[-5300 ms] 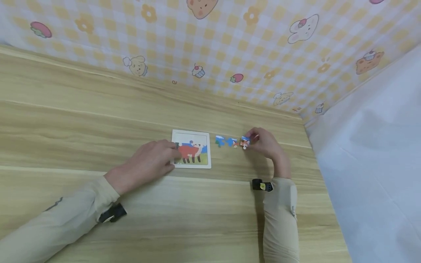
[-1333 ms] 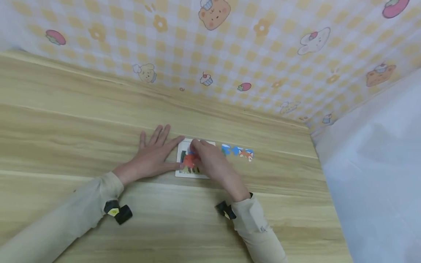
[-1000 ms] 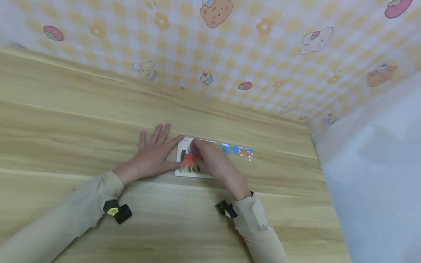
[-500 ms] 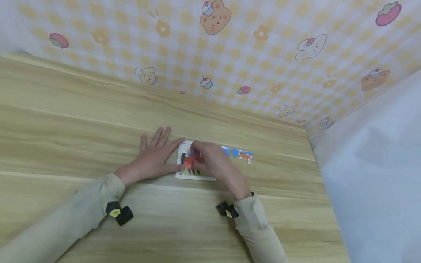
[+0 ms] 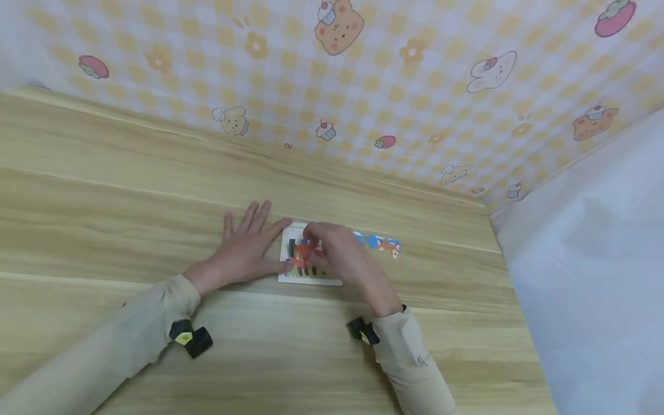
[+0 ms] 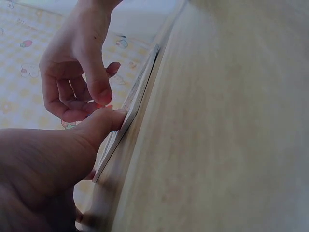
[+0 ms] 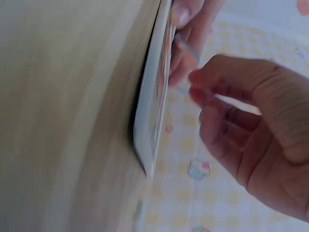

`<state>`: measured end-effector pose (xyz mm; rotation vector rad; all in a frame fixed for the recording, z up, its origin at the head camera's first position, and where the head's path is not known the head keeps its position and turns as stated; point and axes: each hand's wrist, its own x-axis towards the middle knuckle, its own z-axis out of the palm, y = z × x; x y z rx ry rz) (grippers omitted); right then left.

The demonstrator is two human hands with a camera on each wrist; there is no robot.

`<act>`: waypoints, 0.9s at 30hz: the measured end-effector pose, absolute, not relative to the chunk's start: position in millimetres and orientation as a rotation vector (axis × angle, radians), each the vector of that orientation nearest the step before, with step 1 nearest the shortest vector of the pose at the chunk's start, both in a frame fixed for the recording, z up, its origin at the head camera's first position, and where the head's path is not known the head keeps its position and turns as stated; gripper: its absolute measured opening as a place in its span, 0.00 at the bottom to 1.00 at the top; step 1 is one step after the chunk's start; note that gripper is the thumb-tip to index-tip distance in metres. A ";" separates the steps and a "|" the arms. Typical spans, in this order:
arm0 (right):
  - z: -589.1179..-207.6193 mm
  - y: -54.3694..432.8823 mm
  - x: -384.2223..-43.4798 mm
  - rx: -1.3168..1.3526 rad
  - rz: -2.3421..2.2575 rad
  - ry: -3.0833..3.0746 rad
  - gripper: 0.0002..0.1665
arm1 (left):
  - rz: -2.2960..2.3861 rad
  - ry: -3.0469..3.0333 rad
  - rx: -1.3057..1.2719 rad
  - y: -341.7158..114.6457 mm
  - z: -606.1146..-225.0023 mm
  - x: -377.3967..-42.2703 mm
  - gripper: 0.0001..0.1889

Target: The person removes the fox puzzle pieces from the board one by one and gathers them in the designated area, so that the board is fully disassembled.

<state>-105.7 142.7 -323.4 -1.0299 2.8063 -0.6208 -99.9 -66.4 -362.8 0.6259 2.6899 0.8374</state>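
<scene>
A white-framed jigsaw puzzle board (image 5: 285, 279) lies on the table, showing part of a red animal picture. My left hand (image 5: 241, 253) lies with fingers spread, thumb and index finger touching the board's left side; its thumb presses the rim in the left wrist view. Over the board, my right hand (image 5: 337, 251) pinches a puzzle piece (image 7: 187, 50) between thumb and fingertips, raised off the board in the right wrist view. The piece shows red in the head view; its full picture is hidden. My right hand covers much of the board.
Right of the board lie loose puzzle pieces, including a blue piece (image 5: 372, 240) and a fox-face piece (image 5: 389, 247). Behind the wooden table (image 5: 290, 357) rises a yellow checked cloth (image 5: 280, 86); a white sheet (image 5: 586, 248) bounds the right side.
Over the last seconds my right hand has moved left from the loose pieces onto the board, and my left fingers have spread. Lately the red piece has shifted slightly within my right fingertips.
</scene>
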 end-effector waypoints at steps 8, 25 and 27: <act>-316.8 175.5 -106.3 -0.843 -0.684 2.850 0.13 | 0.798 2.716 0.626 -66.4 -364.3 -98.0 0.47; -304.7 238.0 -100.7 -0.524 -0.643 2.796 0.11 | 0.789 2.708 0.632 -64.1 -363.9 -95.4 0.49; -308.1 236.6 -100.5 -0.505 -0.626 2.757 0.11 | 0.785 2.707 0.635 -64.4 -363.1 -95.9 0.49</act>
